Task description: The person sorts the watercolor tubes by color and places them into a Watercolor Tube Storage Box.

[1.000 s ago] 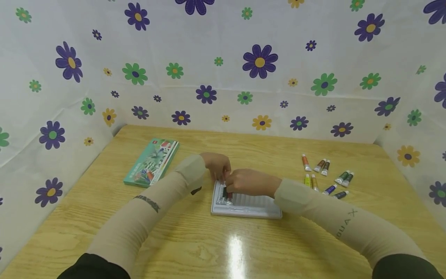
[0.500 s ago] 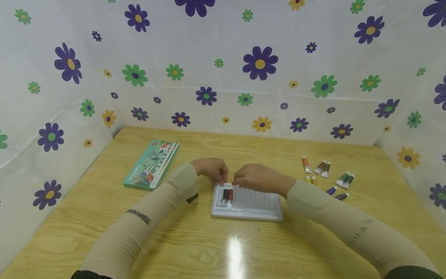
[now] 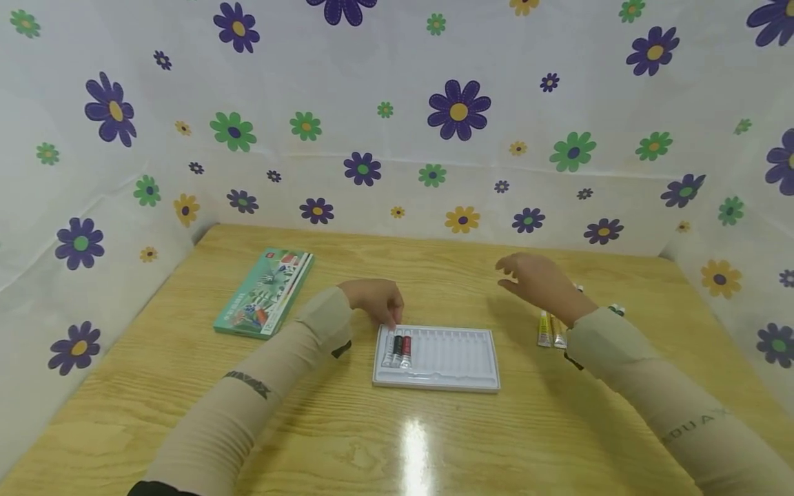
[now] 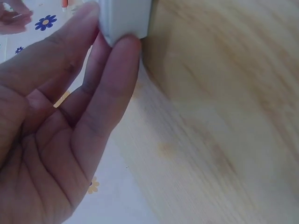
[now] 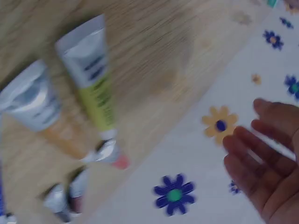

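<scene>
A white plastic paint tray (image 3: pixel 435 387) with narrow slots lies mid-table. At its far left corner my left hand (image 3: pixel 377 300) pinches the edge; in the left wrist view, thumb and fingers hold the tray's white corner (image 4: pixel 126 18). A white tube (image 3: pixel 389 350), a black tube (image 3: pixel 398 348) and a red tube (image 3: pixel 406 350) fill the leftmost slots. My right hand (image 3: pixel 538 281), fingers relaxed and holding nothing, hovers over the loose paint tubes. Nearest it lie a yellow tube (image 5: pixel 97 93) and an ochre tube (image 5: pixel 60 133). Hand and sleeve hide most other tubes in the head view.
A teal picture box (image 3: pixel 265 293) lies at the back left of the table. Tube caps (image 3: pixel 617 309) peek out beyond the right wrist. Two more tube ends (image 5: pixel 67 198) show in the right wrist view. Flower-print cloth (image 3: pixel 459 165) hangs behind the table.
My right hand has left the red tube in its slot and moved right, over the loose tubes, its fingers spreading. The left hand stays at the tray's corner.
</scene>
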The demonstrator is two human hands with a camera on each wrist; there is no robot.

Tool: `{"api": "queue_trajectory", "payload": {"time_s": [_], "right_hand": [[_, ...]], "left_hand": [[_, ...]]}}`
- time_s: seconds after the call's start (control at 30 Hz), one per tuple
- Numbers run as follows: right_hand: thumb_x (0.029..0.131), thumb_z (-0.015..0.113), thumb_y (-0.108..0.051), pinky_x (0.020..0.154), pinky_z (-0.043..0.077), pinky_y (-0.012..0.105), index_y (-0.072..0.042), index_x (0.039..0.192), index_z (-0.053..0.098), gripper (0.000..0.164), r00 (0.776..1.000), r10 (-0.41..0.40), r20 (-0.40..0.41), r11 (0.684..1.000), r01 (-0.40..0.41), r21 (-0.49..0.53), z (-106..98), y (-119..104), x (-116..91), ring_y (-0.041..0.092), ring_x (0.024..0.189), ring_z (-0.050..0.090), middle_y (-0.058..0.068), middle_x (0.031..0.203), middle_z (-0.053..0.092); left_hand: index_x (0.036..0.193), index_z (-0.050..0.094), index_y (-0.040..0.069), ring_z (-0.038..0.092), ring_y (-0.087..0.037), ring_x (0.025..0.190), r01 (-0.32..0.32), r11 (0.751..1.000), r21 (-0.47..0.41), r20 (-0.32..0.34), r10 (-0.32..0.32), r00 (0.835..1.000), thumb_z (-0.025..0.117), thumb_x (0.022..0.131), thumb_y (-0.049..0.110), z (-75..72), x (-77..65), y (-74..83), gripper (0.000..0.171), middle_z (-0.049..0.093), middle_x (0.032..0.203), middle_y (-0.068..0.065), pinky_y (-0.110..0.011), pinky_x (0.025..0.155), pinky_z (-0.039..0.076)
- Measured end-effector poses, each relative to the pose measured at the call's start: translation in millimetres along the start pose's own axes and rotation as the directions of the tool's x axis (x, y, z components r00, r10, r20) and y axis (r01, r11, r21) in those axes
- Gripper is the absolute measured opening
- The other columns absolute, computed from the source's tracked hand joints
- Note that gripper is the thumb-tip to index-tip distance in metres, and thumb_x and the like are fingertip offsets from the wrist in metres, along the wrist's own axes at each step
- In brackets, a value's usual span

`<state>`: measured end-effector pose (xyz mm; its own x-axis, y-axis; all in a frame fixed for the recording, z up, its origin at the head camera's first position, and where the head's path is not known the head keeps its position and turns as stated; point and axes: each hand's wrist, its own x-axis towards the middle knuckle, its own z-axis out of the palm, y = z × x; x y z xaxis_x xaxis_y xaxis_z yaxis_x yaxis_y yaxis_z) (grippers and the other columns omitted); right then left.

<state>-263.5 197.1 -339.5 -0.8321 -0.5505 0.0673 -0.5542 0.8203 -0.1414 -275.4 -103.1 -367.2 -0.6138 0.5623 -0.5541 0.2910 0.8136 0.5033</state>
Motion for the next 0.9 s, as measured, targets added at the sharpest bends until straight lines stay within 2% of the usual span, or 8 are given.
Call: {"api": "queue_trajectory", "payload": {"time_s": [0.1,0.27,0.37,0.47,0.53,0.63,0.73,0.9], "right_hand": [[0.088,0.063,-0.013,0.079,0.053,0.045,0.006,0.11,0.062,0.029,0.983,0.182,0.034,0.982,-0.184,0.046,1,22,-2,0.032,0.088,0.065,0.021,0.099,0.068],[0.089,0.059,-0.012,0.083,0.05,0.05,0.014,0.107,0.059,0.031,0.926,0.368,0.077,0.919,-0.375,0.12,5,45,-5,0.038,0.09,0.062,0.029,0.102,0.064],[0.086,0.06,-0.012,0.066,0.052,0.04,0.011,0.081,0.06,0.024,0.893,0.438,0.106,0.882,-0.449,0.144,7,51,-5,0.031,0.069,0.058,0.023,0.078,0.063],[0.083,0.062,-0.012,0.048,0.038,0.025,-0.003,0.056,0.047,0.032,0.87,0.476,0.13,0.859,-0.491,0.145,8,54,-5,0.015,0.05,0.041,0.004,0.052,0.045],[0.081,0.063,-0.013,0.045,0.032,0.022,-0.01,0.051,0.039,0.039,0.856,0.494,0.151,0.848,-0.513,0.133,10,55,-3,0.011,0.047,0.033,-0.003,0.049,0.035],[0.082,0.064,-0.015,0.047,0.037,0.022,-0.008,0.054,0.046,0.034,0.841,0.51,0.179,0.837,-0.533,0.119,13,55,-1,0.013,0.051,0.039,0.0,0.052,0.043],[0.082,0.065,-0.015,0.051,0.041,0.024,-0.003,0.063,0.054,0.025,0.831,0.518,0.204,0.83,-0.546,0.117,17,56,1,0.016,0.056,0.045,0.004,0.06,0.05],[0.075,0.067,-0.011,0.051,0.042,0.025,-0.001,0.068,0.055,0.017,0.826,0.516,0.228,0.826,-0.55,0.123,24,57,3,0.017,0.058,0.045,0.006,0.063,0.051]], "left_hand": [[0.085,0.066,0.004,0.057,-0.008,0.065,0.009,1.0,0.008,-0.004,-0.009,1.0,0.069,0.083,0.004,-0.8,-1.0,-0.8,0.004,0.06,0.076,0.001,-0.02,0.064,0.054],[0.083,0.065,0.005,0.056,-0.008,0.066,0.016,1.0,-0.003,-0.004,-0.016,1.0,0.069,0.083,0.006,-1.3,-3.3,1.0,0.004,0.059,0.075,0.002,-0.019,0.064,0.054],[0.082,0.065,0.005,0.055,-0.008,0.066,0.021,1.0,-0.017,0.002,-0.021,1.0,0.068,0.083,0.004,-1.6,-4.5,2.3,0.004,0.057,0.075,0.002,-0.019,0.063,0.053],[0.081,0.065,0.006,0.054,-0.008,0.066,0.025,0.999,-0.029,0.007,-0.024,1.0,0.068,0.083,0.003,-1.8,-5.3,3.2,0.005,0.056,0.074,0.002,-0.019,0.063,0.053],[0.08,0.065,0.006,0.054,-0.008,0.066,0.029,0.999,-0.036,0.007,-0.029,1.0,0.068,0.084,0.004,-1.8,-5.3,3.2,0.005,0.056,0.074,0.001,-0.019,0.063,0.053],[0.079,0.065,0.007,0.055,-0.009,0.067,0.038,0.998,-0.044,0.003,-0.038,0.999,0.068,0.083,0.005,-1.7,-4.8,3.2,0.006,0.056,0.075,0.001,-0.02,0.064,0.054],[0.079,0.064,0.007,0.055,-0.009,0.067,0.042,0.998,-0.048,0.003,-0.042,0.999,0.068,0.083,0.004,-1.5,-4.1,3.1,0.006,0.056,0.075,0.001,-0.02,0.064,0.054],[0.081,0.065,0.006,0.056,-0.009,0.067,0.031,0.999,-0.044,0.014,-0.031,0.999,0.068,0.083,0.003,-0.5,-4.5,4.2,0.005,0.057,0.075,0.001,-0.02,0.064,0.054]]}}
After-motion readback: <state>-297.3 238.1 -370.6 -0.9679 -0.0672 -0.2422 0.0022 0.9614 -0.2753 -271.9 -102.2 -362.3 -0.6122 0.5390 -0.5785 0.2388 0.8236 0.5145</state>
